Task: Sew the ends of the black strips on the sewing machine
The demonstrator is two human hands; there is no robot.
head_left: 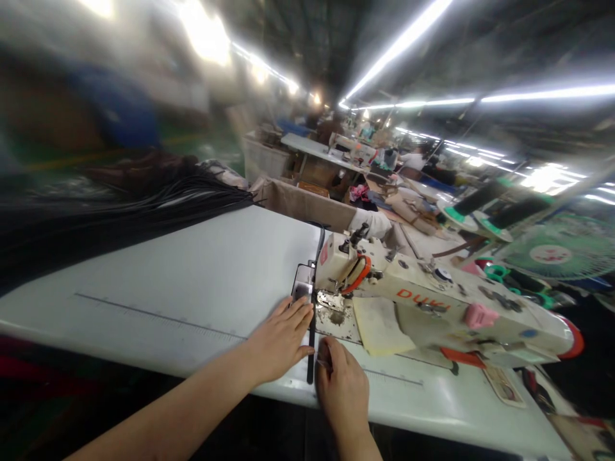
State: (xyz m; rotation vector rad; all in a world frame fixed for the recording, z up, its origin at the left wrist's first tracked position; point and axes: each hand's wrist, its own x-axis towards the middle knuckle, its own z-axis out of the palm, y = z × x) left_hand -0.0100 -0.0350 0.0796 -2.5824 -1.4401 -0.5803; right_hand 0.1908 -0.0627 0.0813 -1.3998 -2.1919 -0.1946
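A narrow black strip (311, 358) runs through the sewing machine (384, 275), under its head, and its near end lies close to the table's front edge. My left hand (283, 336) rests flat to the left of the strip, fingers stretched toward the needle area and thumb at the strip's edge. Right of the strip's near end, my right hand (344, 381) is curled with thumb and fingers together. What it holds, if anything, is hidden. A metal plate (303, 282) lies beyond my left fingertips.
Many black strips (192, 202) are heaped along the far left of the white table (168, 282). A yellowish cloth (382, 323) lies under the machine arm. Thread spools (487, 195) and a green fan (552, 253) stand at the right. A bin (302, 202) sits behind the table.
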